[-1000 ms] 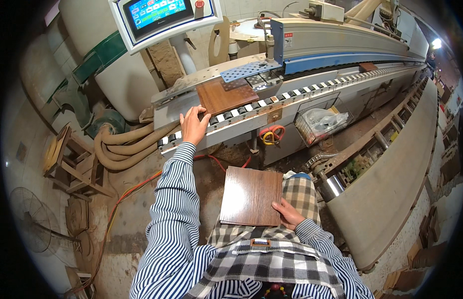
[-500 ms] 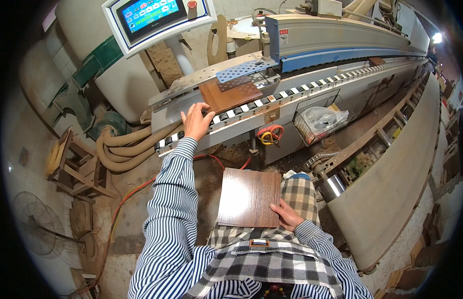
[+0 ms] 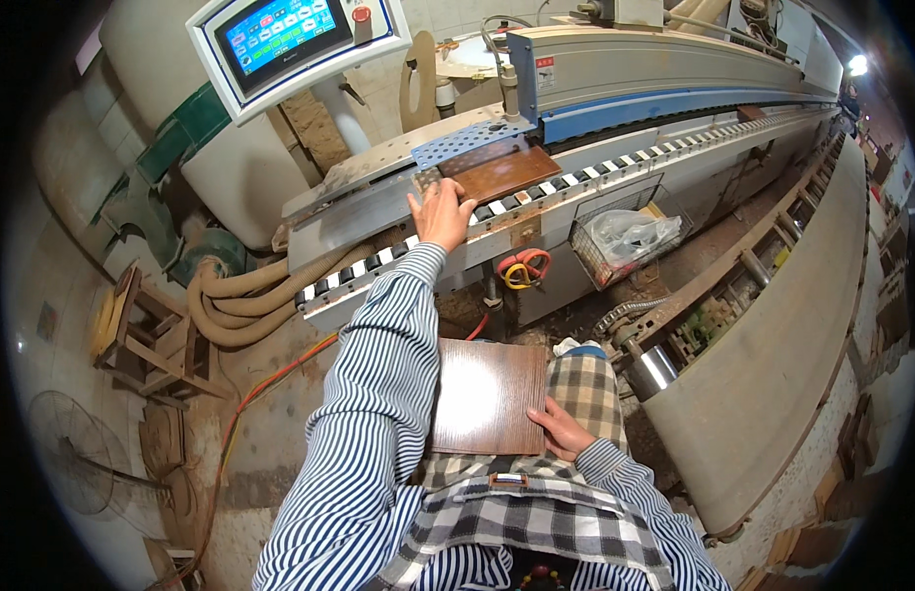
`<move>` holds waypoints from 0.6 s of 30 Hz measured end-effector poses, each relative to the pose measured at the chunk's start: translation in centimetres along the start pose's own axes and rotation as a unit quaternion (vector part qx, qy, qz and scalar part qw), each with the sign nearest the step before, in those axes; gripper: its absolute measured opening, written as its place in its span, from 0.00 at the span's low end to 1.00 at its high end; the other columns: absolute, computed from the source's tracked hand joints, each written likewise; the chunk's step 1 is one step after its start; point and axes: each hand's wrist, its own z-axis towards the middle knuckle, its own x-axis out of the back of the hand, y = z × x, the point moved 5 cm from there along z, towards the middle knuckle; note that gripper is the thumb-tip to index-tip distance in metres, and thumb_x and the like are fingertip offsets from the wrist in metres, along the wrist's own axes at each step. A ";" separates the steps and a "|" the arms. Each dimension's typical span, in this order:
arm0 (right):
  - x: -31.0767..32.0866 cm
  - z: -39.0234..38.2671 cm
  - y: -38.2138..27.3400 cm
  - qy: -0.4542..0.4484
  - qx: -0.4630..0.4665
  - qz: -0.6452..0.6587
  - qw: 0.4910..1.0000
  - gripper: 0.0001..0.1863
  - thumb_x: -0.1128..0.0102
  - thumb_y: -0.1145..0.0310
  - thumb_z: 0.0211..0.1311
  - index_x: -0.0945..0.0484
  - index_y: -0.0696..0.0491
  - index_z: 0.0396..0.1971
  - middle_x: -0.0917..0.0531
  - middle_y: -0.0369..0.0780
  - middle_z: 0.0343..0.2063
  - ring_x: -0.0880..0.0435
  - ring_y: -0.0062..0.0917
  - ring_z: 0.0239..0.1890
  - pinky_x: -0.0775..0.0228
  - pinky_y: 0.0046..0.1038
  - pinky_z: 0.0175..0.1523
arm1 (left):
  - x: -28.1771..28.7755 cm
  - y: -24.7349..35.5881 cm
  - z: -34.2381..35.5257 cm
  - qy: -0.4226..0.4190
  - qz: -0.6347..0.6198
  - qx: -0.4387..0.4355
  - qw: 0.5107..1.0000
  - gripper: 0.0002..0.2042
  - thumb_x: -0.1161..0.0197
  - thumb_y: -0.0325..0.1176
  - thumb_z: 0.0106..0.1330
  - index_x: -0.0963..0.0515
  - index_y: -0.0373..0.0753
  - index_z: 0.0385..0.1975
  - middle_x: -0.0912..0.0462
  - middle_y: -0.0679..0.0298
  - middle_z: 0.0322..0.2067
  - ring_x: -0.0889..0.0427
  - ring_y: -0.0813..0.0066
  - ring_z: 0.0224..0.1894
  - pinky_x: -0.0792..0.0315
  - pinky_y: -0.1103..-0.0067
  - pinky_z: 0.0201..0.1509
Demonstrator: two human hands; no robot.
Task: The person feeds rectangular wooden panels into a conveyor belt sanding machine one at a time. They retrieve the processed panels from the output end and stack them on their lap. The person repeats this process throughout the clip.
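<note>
My left hand (image 3: 443, 213) reaches out to the machine, fingers spread against the near-left end of a reddish-brown board (image 3: 516, 174). That board lies flat beside a track of black and white rollers (image 3: 380, 258), partly under a blue perforated plate (image 3: 467, 144). A second board (image 3: 489, 396), dark brown with wood grain and a bright glare, rests over my lap. My right hand (image 3: 562, 429) grips it at its right edge, thumb on top and the other fingers mostly hidden beneath.
A control panel with a screen (image 3: 286, 35) stands at the upper left. Red and yellow scissors (image 3: 524, 268) hang below the track, near a wire basket (image 3: 630, 234) holding clear plastic. A wide belt conveyor (image 3: 763, 384) runs along the right. Ribbed hoses (image 3: 236, 300) and a wooden stool (image 3: 157, 340) are left.
My left hand has moved to the right along the track, and the reddish-brown board has slid right with it, further past the perforated plate. My right hand still holds the dark board.
</note>
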 end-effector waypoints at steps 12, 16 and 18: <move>0.9 -0.1 0.2 -0.049 0.021 0.068 0.996 0.27 0.69 0.56 0.73 0.51 0.52 0.66 0.35 0.45 0.60 0.25 0.32 0.55 0.25 0.39 0.54 | 1.1 2.7 -7.5 0.049 -0.192 -0.190 0.962 0.16 0.44 0.35 0.65 0.30 0.39 0.51 0.26 0.55 0.53 0.35 0.55 0.62 0.45 0.62 0.66; 0.7 0.1 0.4 -0.054 0.021 0.066 0.996 0.26 0.67 0.58 0.73 0.52 0.52 0.66 0.34 0.44 0.59 0.25 0.31 0.55 0.23 0.38 0.52 | 3.0 -4.1 -18.6 0.003 -0.317 0.003 0.948 0.17 0.44 0.34 0.66 0.30 0.36 0.53 0.25 0.55 0.51 0.28 0.61 0.57 0.33 0.72 0.58; 0.4 0.1 0.4 -0.034 0.023 0.066 0.997 0.24 0.68 0.59 0.74 0.49 0.53 0.64 0.33 0.43 0.58 0.25 0.29 0.55 0.25 0.39 0.55 | 2.9 -7.3 -24.8 0.019 -0.394 0.099 0.913 0.17 0.45 0.35 0.67 0.30 0.34 0.53 0.25 0.56 0.51 0.26 0.70 0.54 0.32 0.75 0.55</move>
